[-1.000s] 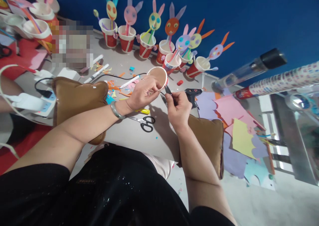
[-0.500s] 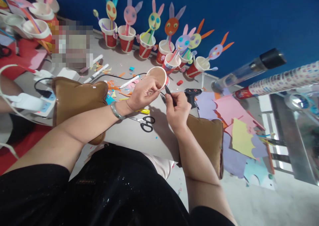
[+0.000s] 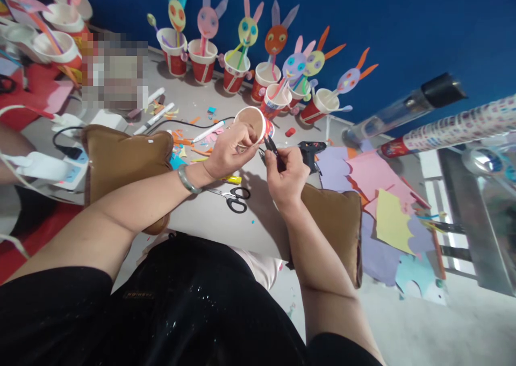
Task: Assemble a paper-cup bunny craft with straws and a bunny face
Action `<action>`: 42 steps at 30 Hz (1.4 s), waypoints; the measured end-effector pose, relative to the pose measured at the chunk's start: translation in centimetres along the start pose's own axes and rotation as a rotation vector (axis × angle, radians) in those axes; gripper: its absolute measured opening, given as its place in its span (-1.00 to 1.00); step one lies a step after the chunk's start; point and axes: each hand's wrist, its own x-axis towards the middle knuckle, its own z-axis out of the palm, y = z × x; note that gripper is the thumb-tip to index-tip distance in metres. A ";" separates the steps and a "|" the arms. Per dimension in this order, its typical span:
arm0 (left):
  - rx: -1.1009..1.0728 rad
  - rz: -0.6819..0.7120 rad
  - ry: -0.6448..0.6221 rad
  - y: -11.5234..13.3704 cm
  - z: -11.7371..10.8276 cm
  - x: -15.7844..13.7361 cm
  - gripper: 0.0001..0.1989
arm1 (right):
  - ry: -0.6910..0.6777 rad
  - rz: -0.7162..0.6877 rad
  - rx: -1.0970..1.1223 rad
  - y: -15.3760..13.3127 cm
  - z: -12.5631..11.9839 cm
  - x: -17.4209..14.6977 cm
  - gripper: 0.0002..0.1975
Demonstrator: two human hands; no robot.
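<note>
My left hand (image 3: 231, 150) grips a white-lined paper cup (image 3: 250, 120) by its near rim, fingers closed, with the cup's mouth tilted towards me. In my closed right hand (image 3: 287, 177) is a black pointed tool (image 3: 274, 150); its exact kind is unclear. The tool's tip is close to the cup's red printed side, and I cannot tell whether it touches. Below the hands lie black-handled scissors (image 3: 237, 199) and a yellow stick-like piece (image 3: 232, 180). Just beyond the right hand rests a black glue gun (image 3: 311, 152).
Several cups with paper rabbit heads (image 3: 207, 23) line the blue wall. Brown cushions (image 3: 128, 167) flank the work spot. Markers (image 3: 207, 132) and paper scraps lie at left, coloured sheets (image 3: 393, 221) at right. Stacked cups (image 3: 451, 127) lean in from the right.
The cup has turned slightly, showing more of its red side. The black tool has tilted and its tip has shifted a little left, nearer the cup.
</note>
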 end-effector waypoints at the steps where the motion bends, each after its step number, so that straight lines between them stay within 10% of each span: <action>1: 0.001 0.012 0.011 -0.1 0.1 0.0 -0.70 | 0.002 -0.001 0.003 0.0 0.0 0.0 -0.70; 42: 0.012 -0.166 -0.018 0.8 0.2 -0.2 -0.60 | 0.019 -0.028 -0.051 0.4 -0.2 0.1 -0.68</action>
